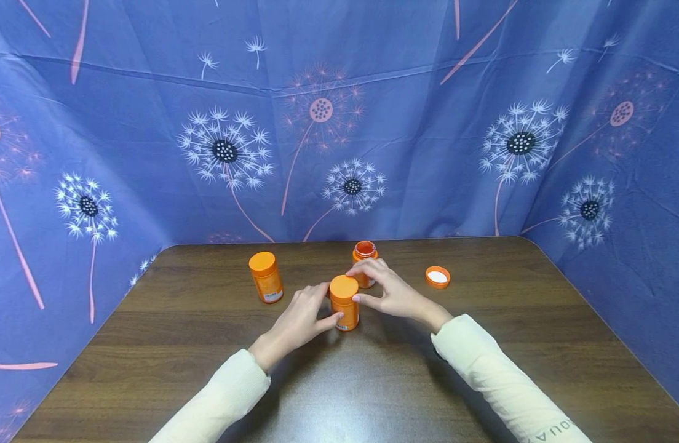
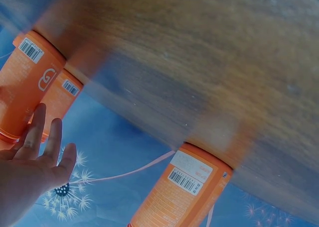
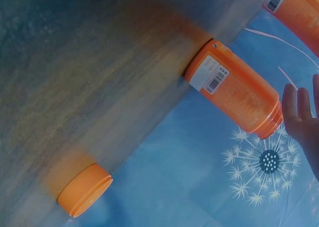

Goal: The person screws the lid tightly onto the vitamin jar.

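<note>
A capped orange bottle [image 1: 349, 317] stands upright near the middle of the table. My left hand [image 1: 301, 317] holds its body from the left, thumb across the front and fingers toward the back. At the top, my right hand [image 1: 392, 290] has thumb and forefinger on opposite edges of the orange cap [image 1: 344, 287]. Just behind stands an uncapped orange bottle [image 1: 365, 251], partly hidden by the right hand; the right wrist view shows its bare neck [image 3: 269, 122]. The left wrist view has the held bottle [image 2: 27, 82] beside my spread outer fingers.
Another capped orange bottle [image 1: 267, 280] stands to the left on the brown wooden table [image 1: 339, 387]. A loose orange cap [image 1: 438, 277] with a white inside lies at the right. Blue dandelion-print cloth [image 1: 417, 154] hangs behind the table and along both sides.
</note>
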Tool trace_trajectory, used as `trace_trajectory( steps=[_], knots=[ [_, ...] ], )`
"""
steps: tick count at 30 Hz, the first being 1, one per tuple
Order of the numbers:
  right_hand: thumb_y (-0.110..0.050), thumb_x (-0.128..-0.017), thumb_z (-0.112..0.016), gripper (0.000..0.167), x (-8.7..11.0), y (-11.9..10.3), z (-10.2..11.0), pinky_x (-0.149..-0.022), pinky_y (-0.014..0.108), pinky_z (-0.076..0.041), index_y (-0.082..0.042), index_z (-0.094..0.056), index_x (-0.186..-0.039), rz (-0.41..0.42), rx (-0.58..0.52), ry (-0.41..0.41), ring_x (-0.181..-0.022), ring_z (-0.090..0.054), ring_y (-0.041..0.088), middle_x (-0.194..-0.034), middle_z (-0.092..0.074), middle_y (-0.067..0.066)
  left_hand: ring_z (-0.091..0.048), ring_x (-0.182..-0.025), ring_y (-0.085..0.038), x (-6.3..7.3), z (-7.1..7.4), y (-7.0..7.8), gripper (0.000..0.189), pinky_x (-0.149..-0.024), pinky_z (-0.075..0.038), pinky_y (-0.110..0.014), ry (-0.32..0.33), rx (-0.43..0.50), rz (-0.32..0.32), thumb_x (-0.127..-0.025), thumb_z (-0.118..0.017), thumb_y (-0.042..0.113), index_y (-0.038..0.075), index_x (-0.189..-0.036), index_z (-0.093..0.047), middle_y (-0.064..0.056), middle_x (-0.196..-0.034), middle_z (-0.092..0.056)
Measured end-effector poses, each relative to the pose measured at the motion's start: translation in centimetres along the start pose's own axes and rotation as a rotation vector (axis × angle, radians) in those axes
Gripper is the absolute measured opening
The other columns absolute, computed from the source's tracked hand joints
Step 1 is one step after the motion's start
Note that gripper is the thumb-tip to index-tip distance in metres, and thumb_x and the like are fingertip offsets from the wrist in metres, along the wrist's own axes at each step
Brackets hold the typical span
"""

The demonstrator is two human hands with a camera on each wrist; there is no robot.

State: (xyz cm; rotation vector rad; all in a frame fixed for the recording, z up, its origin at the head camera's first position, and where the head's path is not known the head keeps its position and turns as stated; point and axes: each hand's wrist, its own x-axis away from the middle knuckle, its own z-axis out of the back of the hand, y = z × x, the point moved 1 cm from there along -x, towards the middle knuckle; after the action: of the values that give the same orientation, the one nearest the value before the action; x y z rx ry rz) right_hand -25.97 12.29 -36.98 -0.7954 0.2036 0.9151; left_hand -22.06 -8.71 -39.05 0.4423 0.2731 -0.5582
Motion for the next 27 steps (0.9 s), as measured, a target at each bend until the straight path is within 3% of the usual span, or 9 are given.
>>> trace_trajectory(
  steps=[3,7,15,22,27],
  knots=[
    [-0.022,-0.078,-0.071,0.039,0.0,0.0,-0.3,-0.081,0.035,-0.043,-0.012,-0.055,-0.113,-0.023,0.011,0.024,-0.101,-0.045,0.022,-0.113,-0.055,0.0,-0.057,-0.101,-0.023,0.0,0.0,0.0,0.052,-0.091,-0.04,-0.045,0.006,0.002,-0.001,-0.083,-0.063,0.038,0.007,-0.122,-0.049,-0.006,-0.112,-0.062],
    [-0.026,-0.077,-0.073,0.041,0.2,0.0,-0.9,-0.08,0.031,-0.041,-0.013,-0.052,-0.109,-0.046,0.018,0.06,-0.097,-0.046,0.028,-0.104,-0.053,-0.004,-0.057,-0.099,-0.022,0.0,0.1,0.0,0.052,-0.09,-0.041,-0.045,0.012,0.008,-0.003,-0.083,-0.063,0.039,0.007,-0.122,-0.05,-0.005,-0.112,-0.062],
    [-0.028,-0.072,-0.076,0.043,0.2,-0.1,-1.5,-0.078,0.027,-0.041,-0.011,-0.05,-0.103,-0.037,0.045,0.133,-0.092,-0.047,0.027,-0.1,-0.052,-0.003,-0.058,-0.094,-0.02,-0.1,0.1,0.0,0.05,-0.088,-0.042,-0.044,0.014,-0.001,-0.013,-0.082,-0.064,0.038,0.007,-0.12,-0.051,-0.004,-0.107,-0.063],
    [-0.029,-0.072,-0.077,0.045,0.2,-0.1,-1.3,-0.077,0.025,-0.041,-0.009,-0.05,-0.103,-0.022,0.035,0.127,-0.092,-0.046,0.026,-0.103,-0.054,0.0,-0.057,-0.097,-0.021,0.0,0.1,0.0,0.052,-0.09,-0.041,-0.044,0.007,0.007,-0.003,-0.082,-0.064,0.039,0.008,-0.122,-0.05,-0.004,-0.11,-0.063],
    [-0.03,-0.073,-0.076,0.051,0.1,-0.1,-0.7,-0.08,0.026,-0.043,-0.008,-0.049,-0.111,-0.055,-0.006,0.067,-0.098,-0.045,0.025,-0.11,-0.053,0.003,-0.057,-0.099,-0.021,-0.1,0.0,0.0,0.052,-0.091,-0.041,-0.045,0.004,0.008,-0.005,-0.083,-0.063,0.04,0.008,-0.121,-0.05,-0.004,-0.111,-0.062]
  ],
)
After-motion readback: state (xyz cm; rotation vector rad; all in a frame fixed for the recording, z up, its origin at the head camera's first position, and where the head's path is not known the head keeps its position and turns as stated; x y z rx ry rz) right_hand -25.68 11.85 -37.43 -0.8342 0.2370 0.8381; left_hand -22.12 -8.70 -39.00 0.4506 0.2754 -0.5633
